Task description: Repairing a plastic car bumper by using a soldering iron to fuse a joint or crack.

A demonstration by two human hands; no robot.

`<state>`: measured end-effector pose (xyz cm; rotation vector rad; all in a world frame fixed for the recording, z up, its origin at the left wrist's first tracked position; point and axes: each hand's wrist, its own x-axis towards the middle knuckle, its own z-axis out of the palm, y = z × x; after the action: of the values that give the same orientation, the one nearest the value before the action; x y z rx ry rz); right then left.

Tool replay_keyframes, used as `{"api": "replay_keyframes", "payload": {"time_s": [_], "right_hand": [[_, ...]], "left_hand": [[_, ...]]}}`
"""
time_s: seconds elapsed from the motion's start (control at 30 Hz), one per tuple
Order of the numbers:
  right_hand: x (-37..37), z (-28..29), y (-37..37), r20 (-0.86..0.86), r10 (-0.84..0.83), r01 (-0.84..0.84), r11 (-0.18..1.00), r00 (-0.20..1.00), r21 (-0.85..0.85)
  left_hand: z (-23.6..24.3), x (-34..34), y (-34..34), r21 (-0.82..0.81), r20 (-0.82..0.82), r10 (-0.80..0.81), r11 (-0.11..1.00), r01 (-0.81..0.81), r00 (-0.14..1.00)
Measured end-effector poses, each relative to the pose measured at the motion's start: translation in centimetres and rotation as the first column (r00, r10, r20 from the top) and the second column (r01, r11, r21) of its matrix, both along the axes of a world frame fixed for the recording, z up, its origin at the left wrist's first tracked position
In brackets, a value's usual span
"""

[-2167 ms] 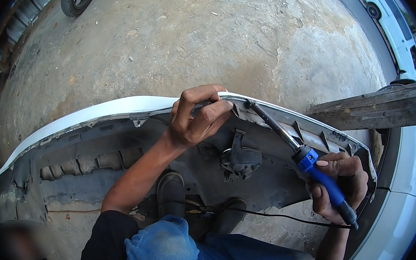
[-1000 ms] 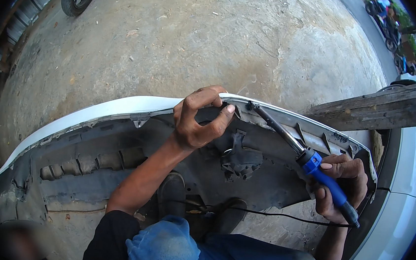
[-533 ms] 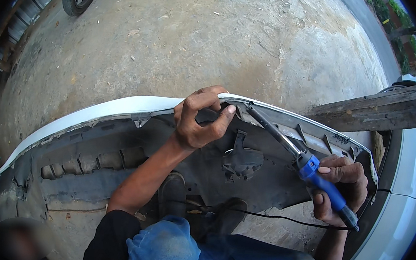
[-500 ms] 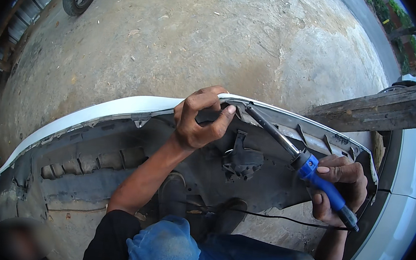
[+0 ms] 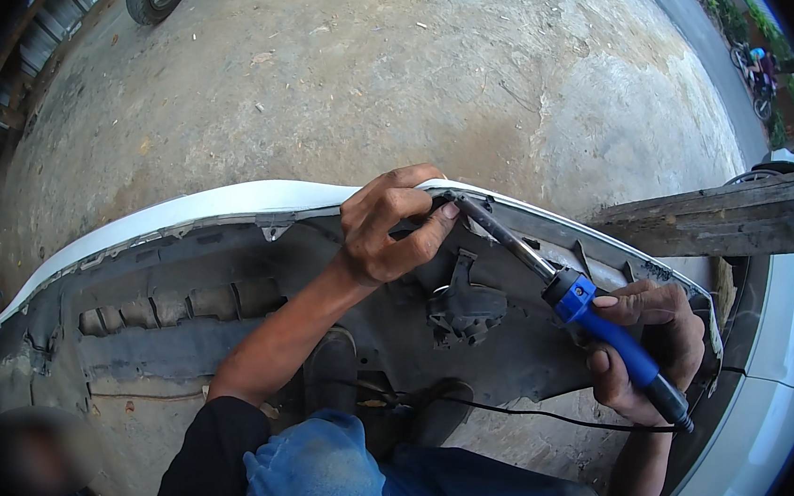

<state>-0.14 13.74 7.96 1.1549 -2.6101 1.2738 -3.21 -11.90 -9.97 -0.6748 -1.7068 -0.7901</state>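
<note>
Since a moment ago our soldering iron [image 5: 590,312], gripped in our right hand [image 5: 648,350], has swung its tip to the bumper's [image 5: 231,200] far rim, beside our pinching left hand [image 5: 389,228]; repair apparently unfinished.

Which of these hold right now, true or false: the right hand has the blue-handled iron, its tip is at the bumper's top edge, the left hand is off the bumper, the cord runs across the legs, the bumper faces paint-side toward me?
1. The right hand holds the blue-handled soldering iron. True.
2. The iron's metal tip lies at the upper edge of the white bumper. True.
3. The left hand hangs clear of the bumper. False: it grips the bumper's upper edge, right beside the tip.
4. A black cord runs from the iron's rear end leftward above the jeans. True.
5. The bumper's painted side faces the person. False: the dark, ribbed inner side faces them.
</note>
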Motion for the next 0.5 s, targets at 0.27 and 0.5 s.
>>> {"api": "replay_keyframes", "payload": {"time_s": [0.27, 0.5], "right_hand": [[-0.9, 1.9, -0.8, 0.213, -0.115, 0.115, 0.993, 0.97, 0.009], [-1.9, 3.0, -1.6, 0.348, -0.142, 0.154, 0.988, 0.927, -0.006]], "left_hand": [[0.3, -0.1, 0.4, 0.05, -0.013, 0.009, 0.999, -0.008, 1.0], [0.1, -0.1, 0.4, 0.085, 0.01, -0.004, 0.996, 0.004, 1.0]]}}
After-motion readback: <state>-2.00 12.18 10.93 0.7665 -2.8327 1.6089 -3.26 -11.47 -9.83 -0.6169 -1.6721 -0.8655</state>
